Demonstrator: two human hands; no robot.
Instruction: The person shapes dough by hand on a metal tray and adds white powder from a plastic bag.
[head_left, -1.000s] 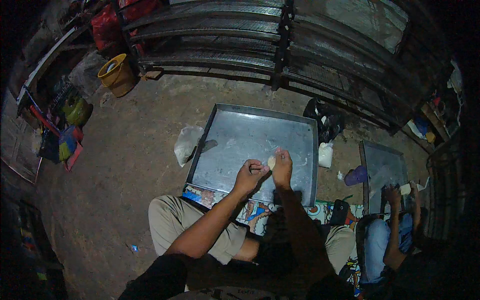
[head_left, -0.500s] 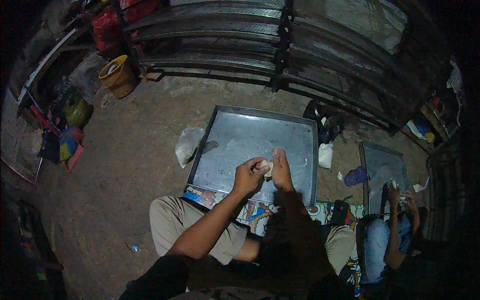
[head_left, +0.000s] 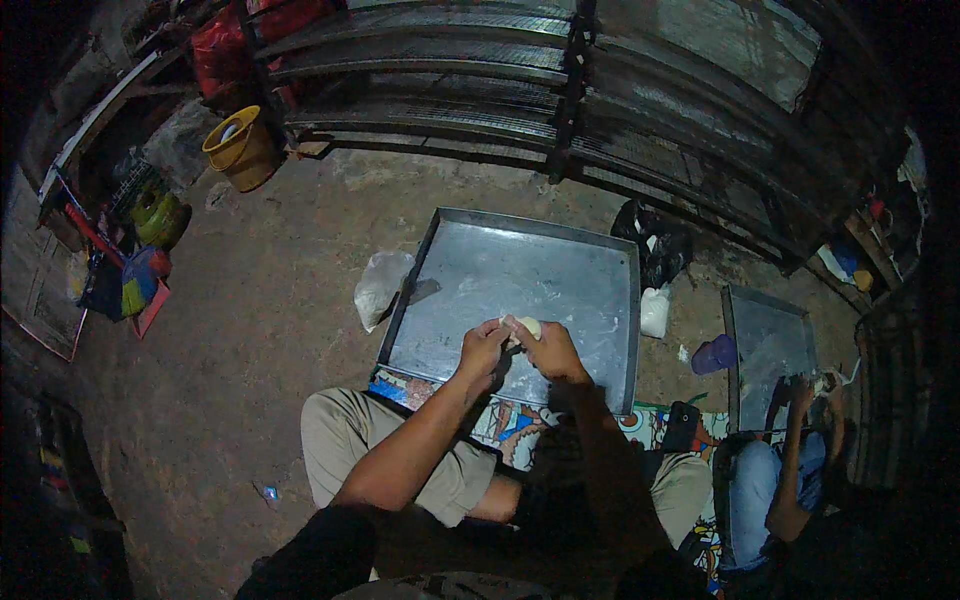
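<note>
The left hand (head_left: 483,350) and right hand (head_left: 552,352) pinched a pale lump of dough (head_left: 530,327) over a big metal tray (head_left: 510,265). A pale plastic bag (head_left: 379,290) lay just left of it, and a yellow bucket (head_left: 245,160) stood near the dark rack (head_left: 570,95). On the right, another person (head_left: 750,495) sat by a second tray (head_left: 765,335)

1. A rough brown floor (head_left: 270,350) carries everything here.
2. A large metal tray (head_left: 480,260) lies flat on it, its near edge beside a patterned mat (head_left: 500,430).
3. Just left of the tray sits a pale plastic bag (head_left: 376,295).
4. At its right are a black bag (head_left: 662,250) and a smaller white bag (head_left: 654,312).
5. Further right: a purple container (head_left: 713,354), near a second tray (head_left: 762,345).
6. A yellow bucket (head_left: 243,155) stands at the far left, before a dark rack (head_left: 430,125).
7. A small blue scrap (head_left: 270,493) lies lower left.
</note>
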